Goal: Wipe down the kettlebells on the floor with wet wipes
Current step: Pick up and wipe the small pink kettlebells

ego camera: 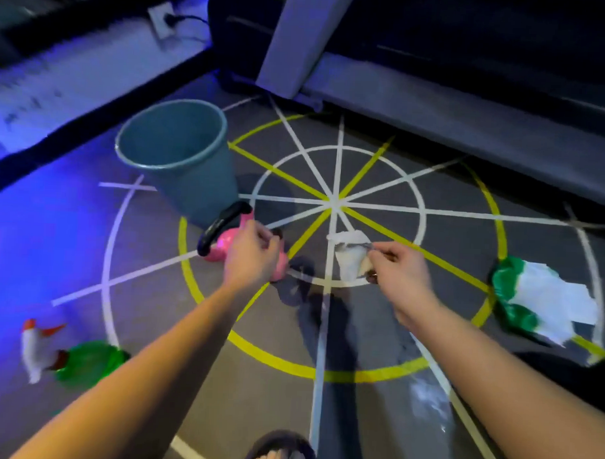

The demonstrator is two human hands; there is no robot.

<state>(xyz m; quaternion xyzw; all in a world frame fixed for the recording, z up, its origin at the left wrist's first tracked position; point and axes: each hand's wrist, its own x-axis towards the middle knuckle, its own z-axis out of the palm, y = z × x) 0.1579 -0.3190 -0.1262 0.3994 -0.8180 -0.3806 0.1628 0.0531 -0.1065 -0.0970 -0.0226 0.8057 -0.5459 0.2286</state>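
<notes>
While the right hand (399, 270) pinches one white wet wipe (350, 255) between thumb and fingertips, the left hand (252, 251) sits with curled fingers against the body of one pink kettlebell (221, 242). Whether the left hand actually grips the kettlebell cannot be told. The kettlebell stands on the floor (149, 251), black handle uppermost, at 9 o'clock from the wipe. One teal bin (180, 149) stands upright just beyond the kettlebell at 11 o'clock. One green wipe pack (545, 299), white sheets spilling from it, lies at 3 o'clock from the right hand. One green spray bottle (84, 362) with a white trigger head lies at 7 o'clock from the left hand. One clear wrapper (429, 398) lies at 6 o'clock from the right hand. One slippered foot (279, 451) shows at the bottom edge.
</notes>
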